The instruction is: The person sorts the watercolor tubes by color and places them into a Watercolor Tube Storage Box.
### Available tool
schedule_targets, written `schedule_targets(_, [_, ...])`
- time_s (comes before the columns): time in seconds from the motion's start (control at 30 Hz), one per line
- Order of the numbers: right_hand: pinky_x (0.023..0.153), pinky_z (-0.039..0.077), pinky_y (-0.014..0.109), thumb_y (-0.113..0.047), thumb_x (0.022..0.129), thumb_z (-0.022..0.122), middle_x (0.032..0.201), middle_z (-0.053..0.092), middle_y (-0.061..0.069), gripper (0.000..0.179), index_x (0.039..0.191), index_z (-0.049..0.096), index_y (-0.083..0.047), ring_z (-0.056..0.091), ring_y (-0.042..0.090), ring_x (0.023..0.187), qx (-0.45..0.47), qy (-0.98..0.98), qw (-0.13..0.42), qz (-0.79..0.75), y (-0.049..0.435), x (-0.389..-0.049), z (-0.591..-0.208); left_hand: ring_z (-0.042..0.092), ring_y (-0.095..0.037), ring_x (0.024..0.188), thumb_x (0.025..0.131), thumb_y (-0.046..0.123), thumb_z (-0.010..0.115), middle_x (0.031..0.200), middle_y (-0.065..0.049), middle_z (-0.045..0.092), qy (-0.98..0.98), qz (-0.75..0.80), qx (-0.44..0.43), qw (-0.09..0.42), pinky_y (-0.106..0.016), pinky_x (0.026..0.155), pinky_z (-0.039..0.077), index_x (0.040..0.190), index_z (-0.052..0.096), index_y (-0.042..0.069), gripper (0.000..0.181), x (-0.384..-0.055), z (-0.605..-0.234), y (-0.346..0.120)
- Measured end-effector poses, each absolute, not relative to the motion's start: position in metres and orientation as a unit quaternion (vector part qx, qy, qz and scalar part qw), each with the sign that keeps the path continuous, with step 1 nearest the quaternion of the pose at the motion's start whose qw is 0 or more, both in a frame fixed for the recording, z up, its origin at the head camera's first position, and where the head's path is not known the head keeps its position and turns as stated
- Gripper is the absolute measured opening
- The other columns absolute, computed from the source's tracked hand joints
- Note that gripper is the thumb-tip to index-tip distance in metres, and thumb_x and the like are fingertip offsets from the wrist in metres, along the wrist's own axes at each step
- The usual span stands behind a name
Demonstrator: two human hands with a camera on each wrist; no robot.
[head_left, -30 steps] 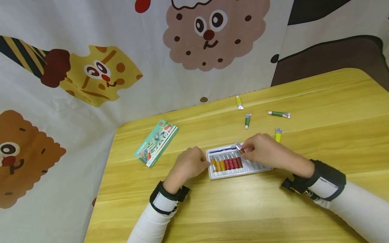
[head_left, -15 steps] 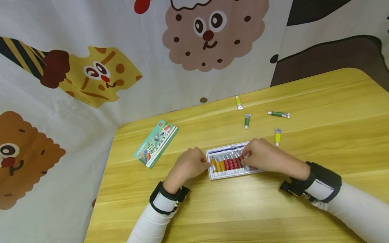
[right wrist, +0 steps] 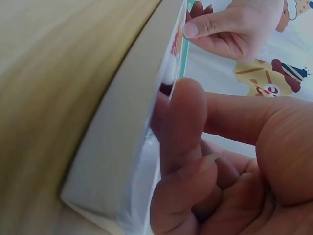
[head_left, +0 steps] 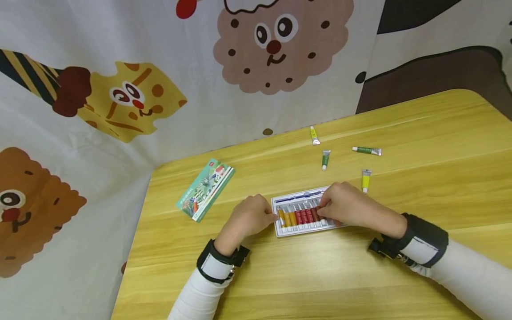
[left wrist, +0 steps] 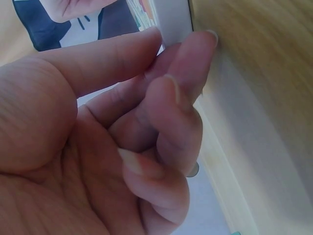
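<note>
A white paint tray (head_left: 280, 234) lies on the table in the head view, holding a row of yellow, orange, red and brown paint tubes (head_left: 304, 216) and a blue-handled paintbrush (head_left: 294, 198). With thumb and forefinger, my left hand (head_left: 250, 214) holds the tray's left end. Over the right part of the tray, my right hand (head_left: 347, 205) pinches a brown paint tube (head_left: 322, 214) lying in a slot beside the other tubes. My right fingers (right wrist: 183, 117) reach inside the tray in the right wrist view. The hand hides the tray's right end.
Behind the tray lie two green paint tubes (head_left: 326, 160) and two yellow paint tubes (head_left: 366, 180), spread out on the wooden table (head_left: 256, 284). A teal paint box (head_left: 206, 189) is at the left. A printed cloth (head_left: 180, 44) hangs along the table's back edge.
My right hand has lowered the brown paint tube from above the tray into a slot next to the other tubes. The left hand has stayed at the tray's left end.
</note>
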State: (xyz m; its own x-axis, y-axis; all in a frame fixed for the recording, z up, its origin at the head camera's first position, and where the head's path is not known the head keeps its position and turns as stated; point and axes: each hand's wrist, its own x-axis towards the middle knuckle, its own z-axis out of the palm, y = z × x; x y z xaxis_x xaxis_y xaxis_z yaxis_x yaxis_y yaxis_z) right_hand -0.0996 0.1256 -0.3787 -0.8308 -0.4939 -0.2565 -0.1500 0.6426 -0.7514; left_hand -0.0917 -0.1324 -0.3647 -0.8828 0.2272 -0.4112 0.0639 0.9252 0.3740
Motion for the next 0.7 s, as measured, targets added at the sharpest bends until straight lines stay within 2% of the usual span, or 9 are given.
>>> schedule_targets(0.3, [0.047, 0.033, 0.021, -0.012, 0.098, 0.075, 0.056, 0.053, -0.003, 0.027, 0.071, 0.071, -0.013, 0.046, 0.009, 0.050, -0.207, 0.885, 0.222, -0.353, 0.1291, -0.1006, -0.3808, 0.040, -0.011, 0.050, 0.098, 0.030, 0.076, 0.053, 0.007, 0.039, 0.954, 0.179, 0.077, 0.229, -0.027, 0.049, 0.031, 0.057, 0.062, 0.014, 0.046, -0.0911, -0.3658, -0.1328])
schedule_targets(0.7, [0.050, 0.033, 0.023, -0.014, 0.098, 0.075, 0.059, 0.052, -0.004, 0.031, 0.068, 0.067, -0.014, 0.045, 0.010, 0.052, -0.221, 0.890, 0.219, -0.335, 0.1300, -0.1019, -0.3840, 0.042, -0.012, 0.051, 0.098, 0.031, 0.076, 0.054, 0.006, 0.041, 0.953, 0.180, 0.074, 0.234, -0.028, 0.049, 0.032, 0.063, 0.070, 0.010, 0.041, -0.0921, -0.3669, -0.1329])
